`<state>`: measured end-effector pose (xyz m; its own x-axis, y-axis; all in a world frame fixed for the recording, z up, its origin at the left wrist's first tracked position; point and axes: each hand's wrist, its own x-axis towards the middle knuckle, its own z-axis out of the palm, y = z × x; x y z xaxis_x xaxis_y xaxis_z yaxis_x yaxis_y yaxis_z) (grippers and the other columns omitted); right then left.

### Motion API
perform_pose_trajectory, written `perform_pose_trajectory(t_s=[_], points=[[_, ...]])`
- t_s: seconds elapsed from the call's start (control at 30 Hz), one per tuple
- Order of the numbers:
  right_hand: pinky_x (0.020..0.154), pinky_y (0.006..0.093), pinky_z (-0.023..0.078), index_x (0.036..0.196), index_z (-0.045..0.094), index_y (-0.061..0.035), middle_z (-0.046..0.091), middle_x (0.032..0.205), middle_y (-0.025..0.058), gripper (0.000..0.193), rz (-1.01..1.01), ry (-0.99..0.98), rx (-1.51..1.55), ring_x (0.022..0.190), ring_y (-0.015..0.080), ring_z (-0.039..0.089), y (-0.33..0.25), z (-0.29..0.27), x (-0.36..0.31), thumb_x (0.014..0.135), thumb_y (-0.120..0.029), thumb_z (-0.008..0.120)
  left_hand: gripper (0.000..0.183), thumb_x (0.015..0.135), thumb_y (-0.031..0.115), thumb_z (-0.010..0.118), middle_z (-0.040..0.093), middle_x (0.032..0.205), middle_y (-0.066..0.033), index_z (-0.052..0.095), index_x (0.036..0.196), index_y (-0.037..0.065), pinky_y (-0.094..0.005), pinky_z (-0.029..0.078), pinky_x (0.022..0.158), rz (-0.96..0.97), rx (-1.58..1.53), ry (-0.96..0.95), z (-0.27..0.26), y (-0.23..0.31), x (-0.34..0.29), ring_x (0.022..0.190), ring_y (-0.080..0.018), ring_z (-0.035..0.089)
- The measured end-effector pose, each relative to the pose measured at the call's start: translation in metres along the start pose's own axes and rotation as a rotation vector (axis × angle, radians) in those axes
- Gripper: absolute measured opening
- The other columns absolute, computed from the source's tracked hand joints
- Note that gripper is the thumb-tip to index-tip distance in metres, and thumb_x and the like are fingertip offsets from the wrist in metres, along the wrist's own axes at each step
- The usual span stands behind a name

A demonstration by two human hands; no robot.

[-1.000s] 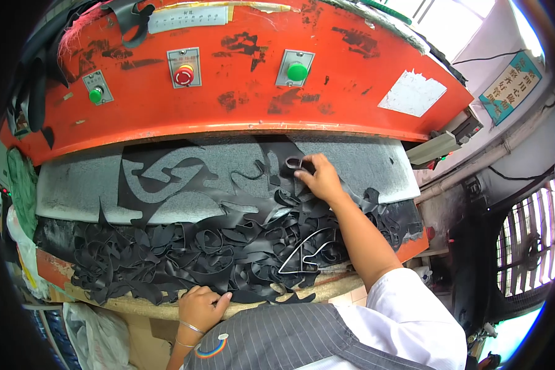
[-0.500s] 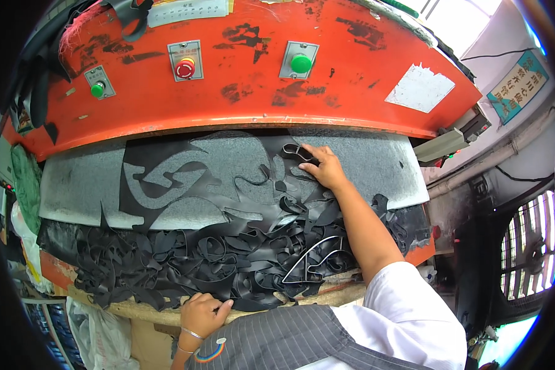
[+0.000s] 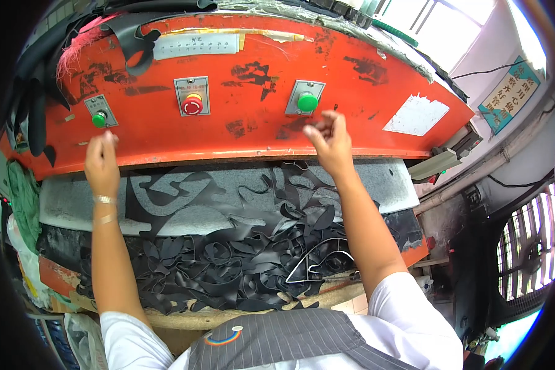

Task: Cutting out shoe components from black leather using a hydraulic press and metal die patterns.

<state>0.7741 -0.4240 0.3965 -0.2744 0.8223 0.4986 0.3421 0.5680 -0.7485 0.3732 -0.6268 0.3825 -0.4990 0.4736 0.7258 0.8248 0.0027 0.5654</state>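
Both my hands are raised in front of the orange machine front [image 3: 246,132]. My left hand [image 3: 102,161], with a bracelet at the wrist, is just below the left green push button [image 3: 98,119]; its fingers point up, loosely bent, holding nothing. Under the right green push button [image 3: 307,102], my right hand [image 3: 333,145] has thumb and fingers apart and bent, also empty. Neither hand visibly touches its button. Black sheet material [image 3: 139,203] with cut-out gaps lies on the grey bed [image 3: 68,197]. A small metal cutting die [image 3: 300,164] is mostly hidden beneath the machine's lower edge.
A red stop button [image 3: 192,105] sits between the green ones. Black curled scraps [image 3: 228,271] heap along the near edge, with a larger metal-edged cutting die [image 3: 299,271] on them. Black strips [image 3: 38,117] hang at the left. A fan [image 3: 530,246] stands at right.
My left hand has risen from the near edge to the left green button. My right hand has left the small cutting die and moved up toward the right green button.
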Motion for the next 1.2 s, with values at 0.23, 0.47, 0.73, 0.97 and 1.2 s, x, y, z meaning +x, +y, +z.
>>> perform_pose_trajectory(t_s=[0.23,0.47,0.73,0.97,1.2], points=[[0.059,0.0279,0.046,0.096,0.05,-0.003,0.056,0.071,0.005,0.03,0.059,0.006,0.005,0.063,0.0122,0.052,-0.018,-0.008,0.027,0.083,-0.015,0.074,0.035,0.096,0.024,0.054,0.049,0.066,-0.014,0.05,0.07,0.001,-0.0386,0.04,0.06,-0.123,0.044,-0.373,-0.009,0.004,0.041,0.061,-0.0284,0.049],[0.063,0.0296,0.049,0.105,0.056,0.0002,0.061,0.075,0.007,0.036,0.375,-0.232,-0.126,0.067,0.0134,0.058,0.016,-0.061,-0.041,0.082,-0.019,0.075,0.028,0.08,0.023,0.07,0.058,0.066,-0.0154,0.06,0.063,0.003,-0.0411,0.046,0.056,-0.207,-0.043,-0.973,-0.079,0.14,-0.143,0.061,-0.0325,0.058],[0.088,0.0415,0.049,0.117,0.059,0.0024,0.064,0.107,0.0228,0.052,0.412,-0.412,-0.46,0.101,0.0346,0.062,0.061,-0.037,-0.067,0.081,-0.033,0.073,0.021,0.078,0.023,0.066,0.054,0.069,-0.0078,0.061,0.064,0.008,-0.0409,0.046,0.063,-0.155,0.209,-0.853,-0.103,0.206,-0.223,0.07,-0.0291,0.055],[0.096,0.0462,0.045,0.123,0.053,0.0041,0.056,0.122,0.0258,0.063,0.368,-0.447,-0.758,0.115,0.0405,0.054,0.065,0.013,-0.065,0.08,-0.038,0.072,0.022,0.077,0.024,0.067,0.053,0.067,-0.0051,0.06,0.062,0.009,-0.0387,0.048,0.061,-0.151,0.239,-0.767,-0.103,0.192,-0.249,0.069,-0.0258,0.056],[0.088,0.0471,0.047,0.112,0.055,-0.0002,0.057,0.113,0.022,0.041,0.166,-0.259,-0.622,0.106,0.0421,0.055,0.099,0.028,-0.072,0.079,-0.015,0.072,0.019,0.083,0.026,0.069,0.064,0.076,-0.0063,0.071,0.076,0.008,-0.0337,0.05,0.067,-0.255,-0.204,-1.022,-0.113,0.144,-0.26,0.078,-0.0252,0.062]])
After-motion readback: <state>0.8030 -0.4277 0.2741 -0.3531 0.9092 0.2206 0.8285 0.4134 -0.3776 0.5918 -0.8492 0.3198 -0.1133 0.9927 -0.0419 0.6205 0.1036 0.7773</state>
